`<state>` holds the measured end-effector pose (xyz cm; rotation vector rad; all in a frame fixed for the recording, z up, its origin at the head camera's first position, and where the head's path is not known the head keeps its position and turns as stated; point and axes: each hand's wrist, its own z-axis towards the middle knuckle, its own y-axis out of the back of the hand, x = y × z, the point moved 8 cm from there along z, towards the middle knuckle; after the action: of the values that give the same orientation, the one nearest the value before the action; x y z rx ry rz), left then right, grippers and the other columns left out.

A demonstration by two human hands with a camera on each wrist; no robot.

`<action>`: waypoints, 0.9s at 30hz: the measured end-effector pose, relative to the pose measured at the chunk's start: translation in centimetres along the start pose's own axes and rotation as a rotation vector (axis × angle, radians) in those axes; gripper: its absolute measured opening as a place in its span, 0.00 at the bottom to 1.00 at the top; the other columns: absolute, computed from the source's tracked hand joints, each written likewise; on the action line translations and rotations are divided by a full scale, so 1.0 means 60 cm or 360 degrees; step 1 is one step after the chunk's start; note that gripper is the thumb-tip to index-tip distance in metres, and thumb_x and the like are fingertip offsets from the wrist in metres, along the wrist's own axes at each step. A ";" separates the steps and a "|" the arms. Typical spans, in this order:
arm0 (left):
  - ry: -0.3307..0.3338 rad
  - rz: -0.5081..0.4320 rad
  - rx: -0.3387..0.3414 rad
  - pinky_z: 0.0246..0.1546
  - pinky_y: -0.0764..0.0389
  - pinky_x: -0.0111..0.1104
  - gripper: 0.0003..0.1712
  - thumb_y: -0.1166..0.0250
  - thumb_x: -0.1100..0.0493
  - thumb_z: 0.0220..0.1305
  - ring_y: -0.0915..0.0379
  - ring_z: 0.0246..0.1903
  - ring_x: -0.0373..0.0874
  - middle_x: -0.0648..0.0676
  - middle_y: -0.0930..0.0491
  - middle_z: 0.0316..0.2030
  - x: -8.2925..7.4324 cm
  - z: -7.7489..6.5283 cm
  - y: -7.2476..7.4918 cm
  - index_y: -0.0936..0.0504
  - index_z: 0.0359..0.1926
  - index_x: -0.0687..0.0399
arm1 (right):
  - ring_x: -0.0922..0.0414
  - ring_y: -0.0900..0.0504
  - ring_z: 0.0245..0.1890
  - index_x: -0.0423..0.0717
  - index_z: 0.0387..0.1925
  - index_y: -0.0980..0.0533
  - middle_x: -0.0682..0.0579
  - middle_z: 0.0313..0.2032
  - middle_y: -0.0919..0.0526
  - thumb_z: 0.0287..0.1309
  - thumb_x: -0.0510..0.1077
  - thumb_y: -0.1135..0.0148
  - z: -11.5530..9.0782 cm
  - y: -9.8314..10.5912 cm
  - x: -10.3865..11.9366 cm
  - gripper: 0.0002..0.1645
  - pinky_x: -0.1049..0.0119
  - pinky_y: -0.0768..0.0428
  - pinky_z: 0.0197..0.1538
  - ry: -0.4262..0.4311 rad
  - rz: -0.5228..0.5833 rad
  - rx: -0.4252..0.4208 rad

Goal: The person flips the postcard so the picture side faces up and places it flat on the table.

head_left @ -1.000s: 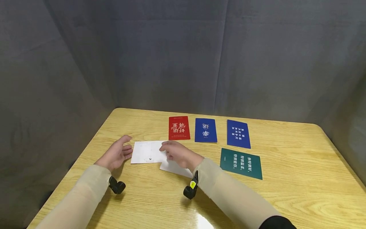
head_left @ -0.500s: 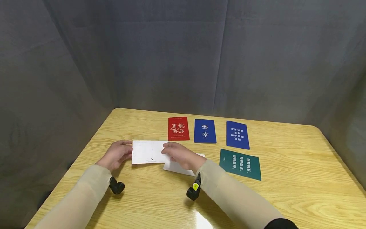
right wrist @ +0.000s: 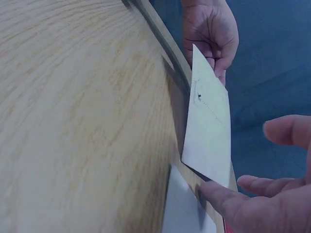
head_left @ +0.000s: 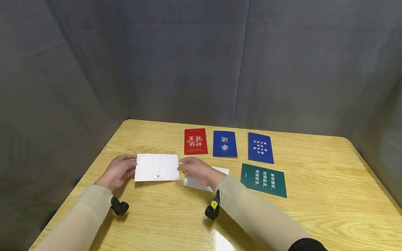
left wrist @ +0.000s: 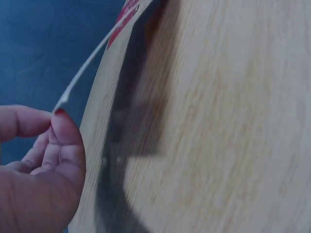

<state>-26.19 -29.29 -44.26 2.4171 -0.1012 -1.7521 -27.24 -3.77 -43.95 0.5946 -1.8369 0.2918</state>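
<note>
My left hand (head_left: 118, 170) pinches the left edge of a white postcard (head_left: 157, 168) between thumb and fingers. In the left wrist view the postcard (left wrist: 82, 70) shows edge-on, raised off the table with a shadow below. My right hand (head_left: 199, 170) is beside the postcard's right edge; in the right wrist view its thumb and fingers are spread apart, with a fingertip (right wrist: 216, 194) close to the card's near edge. Whether that fingertip touches the card, I cannot tell. Partly hidden under my right hand lies a second white card (head_left: 196, 184) on the table.
Along the back of the wooden table (head_left: 314, 195) lie a red card (head_left: 196, 141), a blue card (head_left: 224, 144) and another blue card (head_left: 260, 147). A green card (head_left: 263, 180) lies right of my right hand. Grey cloth (head_left: 188, 62) hangs behind the table.
My left hand has closed on the white postcard's left edge and drawn it leftward, out from beside my right fingers. More of the second white card shows now.
</note>
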 end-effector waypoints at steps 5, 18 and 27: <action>-0.0014 -0.0069 0.0045 0.39 0.21 0.27 0.28 0.48 0.66 0.78 0.27 0.40 0.39 0.56 0.26 0.48 -0.003 -0.004 0.000 0.42 0.72 0.76 | 0.39 0.24 0.63 0.27 0.73 0.39 0.33 0.67 0.29 0.69 0.37 0.40 0.006 -0.006 -0.003 0.36 0.51 0.29 0.69 0.0026 0.0042 -0.0010; -0.0018 -0.0046 0.0047 0.39 0.21 0.26 0.26 0.45 0.65 0.77 0.27 0.40 0.39 0.53 0.25 0.45 0.001 -0.005 -0.001 0.37 0.68 0.76 | 0.56 0.20 0.33 0.29 0.52 0.24 0.47 0.35 0.21 0.71 0.31 0.43 0.015 0.011 -0.003 0.12 0.60 0.14 0.47 0.0096 0.0238 -0.0192; 0.0002 -0.0052 0.0065 0.39 0.20 0.25 0.21 0.44 0.67 0.76 0.26 0.38 0.37 0.52 0.24 0.42 0.001 -0.002 -0.003 0.33 0.63 0.76 | 0.54 0.19 0.33 0.32 0.48 0.24 0.46 0.34 0.19 0.70 0.34 0.40 0.011 0.022 -0.002 0.09 0.65 0.15 0.43 0.0079 0.0210 -0.0191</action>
<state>-26.05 -29.09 -44.35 2.4620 -0.0987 -1.7791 -28.45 -2.97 -44.18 0.3810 -1.8346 0.2795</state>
